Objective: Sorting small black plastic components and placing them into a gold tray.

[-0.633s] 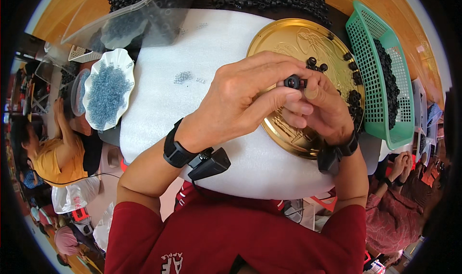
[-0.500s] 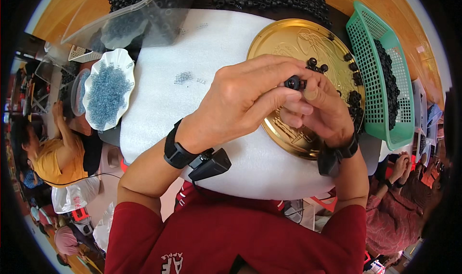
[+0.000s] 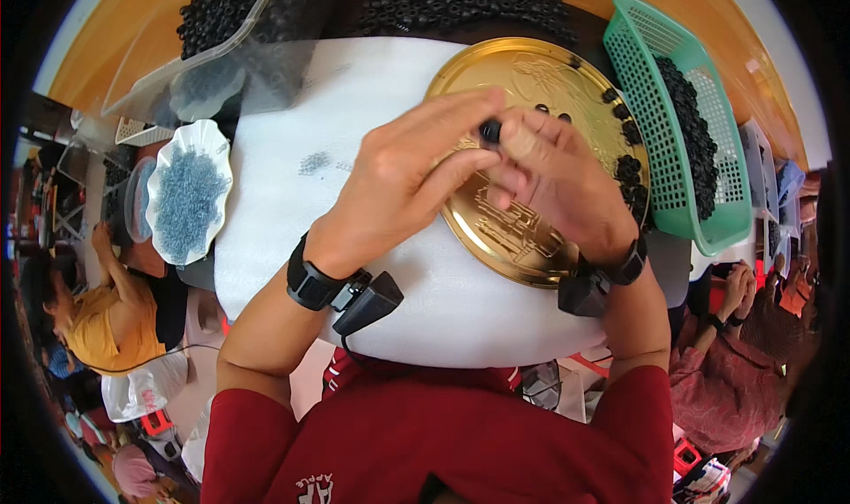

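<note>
My left hand (image 3: 394,172) pinches a small round black plastic piece (image 3: 490,131) between thumb and forefinger, above the left part of a round gold tray (image 3: 522,269). Close against it is my right hand (image 3: 567,185), its fingers curled in and somewhat blurred by motion. The right thumb tip lies right beside the black piece; whatever the right fingers hold is hidden. Behind the hands, several loose black pieces (image 3: 630,169) lie on the tray, mostly along its right side.
A green basket (image 3: 651,123) of black parts stands right of the tray. On the left, a white scalloped dish (image 3: 226,150) holds tiny bluish coil-like pieces; some lie on the white sheet (image 3: 274,229). Black parts fill a clear bin (image 3: 204,83) and heap (image 3: 469,3) behind.
Both hands have shifted left in the picture with the black piece, as the whole view moved too. The black piece is now turned differently, and the right hand is more blurred.
</note>
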A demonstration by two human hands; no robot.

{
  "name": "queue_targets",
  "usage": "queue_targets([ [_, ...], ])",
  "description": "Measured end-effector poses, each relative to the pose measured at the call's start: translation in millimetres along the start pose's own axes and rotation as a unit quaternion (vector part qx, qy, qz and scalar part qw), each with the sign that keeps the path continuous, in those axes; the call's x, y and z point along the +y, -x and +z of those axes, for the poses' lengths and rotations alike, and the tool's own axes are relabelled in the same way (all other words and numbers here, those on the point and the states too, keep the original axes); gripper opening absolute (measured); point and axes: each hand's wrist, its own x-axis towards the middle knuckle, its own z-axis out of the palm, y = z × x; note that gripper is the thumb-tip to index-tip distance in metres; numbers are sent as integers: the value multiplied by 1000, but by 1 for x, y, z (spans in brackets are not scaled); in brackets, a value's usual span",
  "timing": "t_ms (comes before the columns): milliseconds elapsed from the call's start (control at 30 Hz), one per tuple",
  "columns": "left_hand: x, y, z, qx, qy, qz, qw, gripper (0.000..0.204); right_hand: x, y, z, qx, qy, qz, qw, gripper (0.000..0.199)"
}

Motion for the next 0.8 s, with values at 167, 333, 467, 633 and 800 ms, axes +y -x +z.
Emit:
queue_targets([
  [167, -1, -6, 3, 87, 52, -58, 993, 41, -65, 24, -51, -45, -226, -277, 933, 39],
  [333, 0, -3, 7, 108, 68, -73, 989, 39, -93, 56, -82, 106, -284, -380, 874, 53],
  [467, -1, -2, 6, 95, 61, -72, 991, 38, -78, 45, -79, 224, 203, -277, 912, 44],
  [633, 6, 2, 3, 42, 66, -128, 989, 37, -48, 22, -66, 237, 637, -157, 716, 22],
  [800, 6, 2, 6, 77, 70, -97, 990, 36, -39, 16, -64, 234, 739, -75, 628, 22],
])
